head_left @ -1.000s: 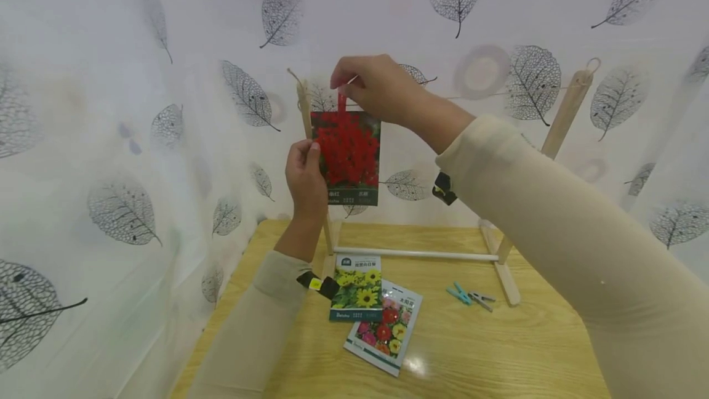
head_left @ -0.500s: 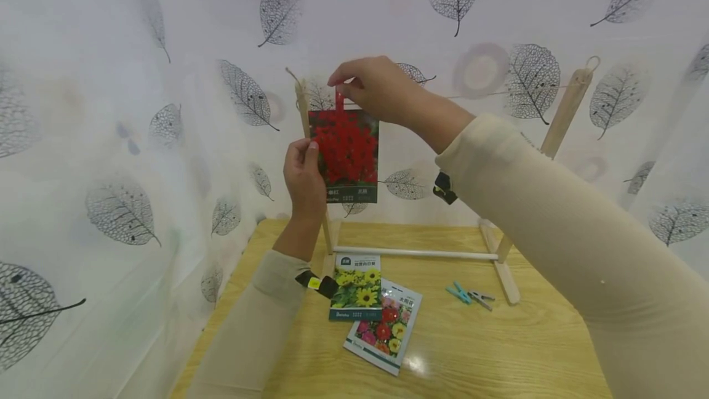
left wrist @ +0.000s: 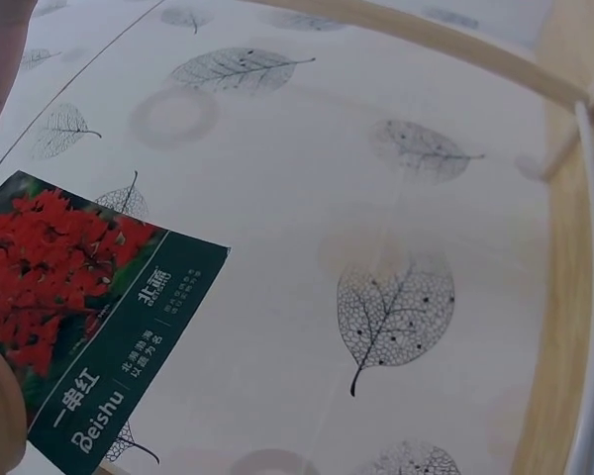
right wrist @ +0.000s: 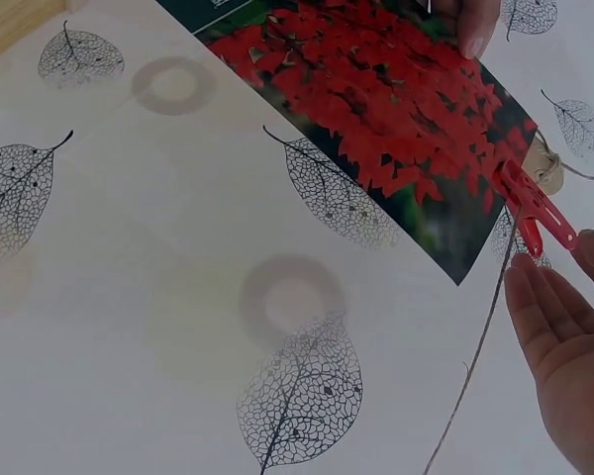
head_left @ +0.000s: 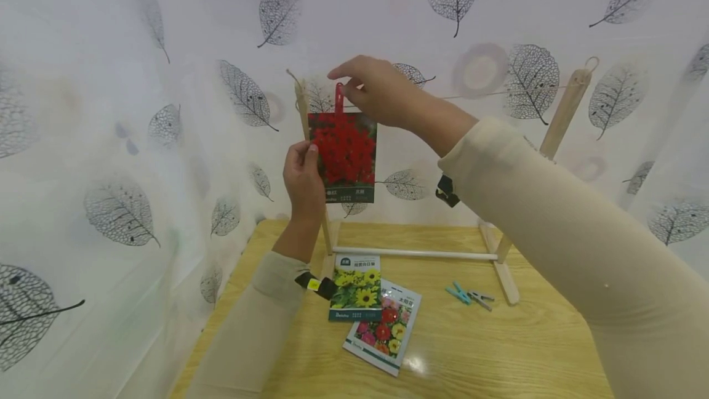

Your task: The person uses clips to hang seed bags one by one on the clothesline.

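Red packet hanging from string on wooden rack, fastened at top by red clip. Left edge pinched by left hand, thumb on the face. Right hand just beside clip, fingers relaxed and straight in right wrist view, gripping nothing; actual touch with clip hard to judge. On table below: sunflower packet overlapping mixed-flower packet, then teal clip and grey clip side by side. Packets sealed, contents hidden. Left wrist view catches only packet's lower corner with print "Beishu", clip out of frame; right wrist view alone shows clip biting packet's edge at the string.
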Available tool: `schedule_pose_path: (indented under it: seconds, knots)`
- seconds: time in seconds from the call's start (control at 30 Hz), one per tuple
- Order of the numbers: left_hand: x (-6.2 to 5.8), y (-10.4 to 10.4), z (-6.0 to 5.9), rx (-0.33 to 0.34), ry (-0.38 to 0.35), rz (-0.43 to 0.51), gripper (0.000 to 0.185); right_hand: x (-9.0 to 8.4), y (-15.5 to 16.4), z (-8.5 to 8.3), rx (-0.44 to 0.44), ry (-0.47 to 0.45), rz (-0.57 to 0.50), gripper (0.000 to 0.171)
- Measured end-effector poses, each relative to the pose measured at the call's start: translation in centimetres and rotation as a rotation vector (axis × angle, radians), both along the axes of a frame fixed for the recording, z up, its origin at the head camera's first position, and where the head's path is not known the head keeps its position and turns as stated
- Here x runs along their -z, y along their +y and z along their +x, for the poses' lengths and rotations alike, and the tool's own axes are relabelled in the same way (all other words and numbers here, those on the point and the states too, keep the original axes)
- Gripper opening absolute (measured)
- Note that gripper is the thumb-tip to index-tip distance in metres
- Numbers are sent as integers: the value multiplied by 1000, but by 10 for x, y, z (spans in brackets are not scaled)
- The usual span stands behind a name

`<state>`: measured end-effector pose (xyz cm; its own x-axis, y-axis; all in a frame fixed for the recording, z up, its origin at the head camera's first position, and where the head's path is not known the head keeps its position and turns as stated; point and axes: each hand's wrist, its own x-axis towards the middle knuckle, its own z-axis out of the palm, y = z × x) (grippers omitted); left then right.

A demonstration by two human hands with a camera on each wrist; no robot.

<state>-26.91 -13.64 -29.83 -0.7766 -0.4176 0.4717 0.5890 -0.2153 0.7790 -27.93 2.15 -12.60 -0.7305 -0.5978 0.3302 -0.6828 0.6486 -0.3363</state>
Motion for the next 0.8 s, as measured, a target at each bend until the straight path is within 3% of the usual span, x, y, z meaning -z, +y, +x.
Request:
schedule_pose_path:
  seconds: [0.17, 0.27, 0.43, 0.8]
  knots:
    - [2, -1, 4, -82, -78, -179, 22, 0, 4, 1, 9, 19, -14, 40]
    - [4, -2, 7, -130, -87, -274, 30, 0, 7, 1, 22, 22, -27, 40]
    - [2, -4, 9, -166, -48, -292, 30, 0, 13, 1, 11, 69, -62, 38]
    - [8, -11, 7, -196, -38, -284, 27, 8, 25, 1, -34, 180, -155, 28]
